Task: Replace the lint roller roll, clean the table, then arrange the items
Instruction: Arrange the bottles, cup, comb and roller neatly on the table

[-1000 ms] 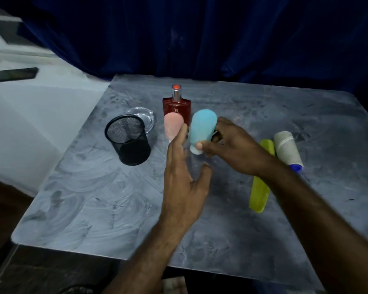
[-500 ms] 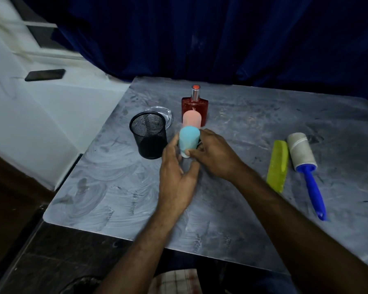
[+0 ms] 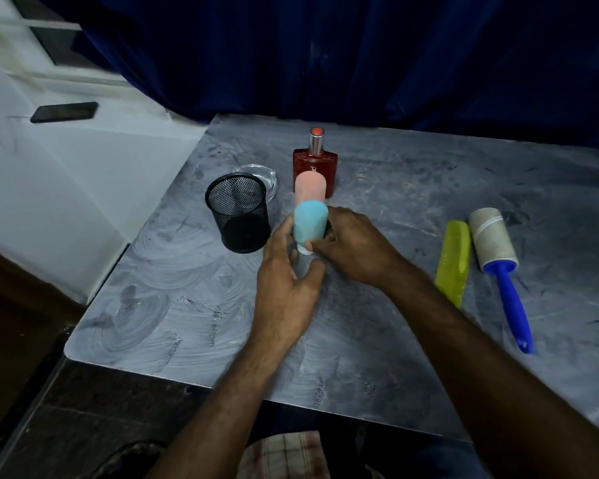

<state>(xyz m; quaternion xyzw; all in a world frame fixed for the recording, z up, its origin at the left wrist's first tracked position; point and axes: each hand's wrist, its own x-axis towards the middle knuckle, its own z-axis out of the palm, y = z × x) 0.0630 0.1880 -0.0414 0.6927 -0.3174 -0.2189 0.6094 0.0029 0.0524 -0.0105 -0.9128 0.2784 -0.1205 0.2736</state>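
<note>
Head view:
1. Your left hand (image 3: 284, 274) and right hand (image 3: 355, 250) grip the blue bottle (image 3: 310, 223) mid-frame, steadying it cap-down before the pink bottle (image 3: 310, 188), probably aligning a row.
2. Lint roller (image 3: 495, 242) lies on the surface (image 3: 187, 305), frame right.

Mesh cup (image 3: 237, 216) crowds left; room toward comb (image 3: 453, 262).
</note>
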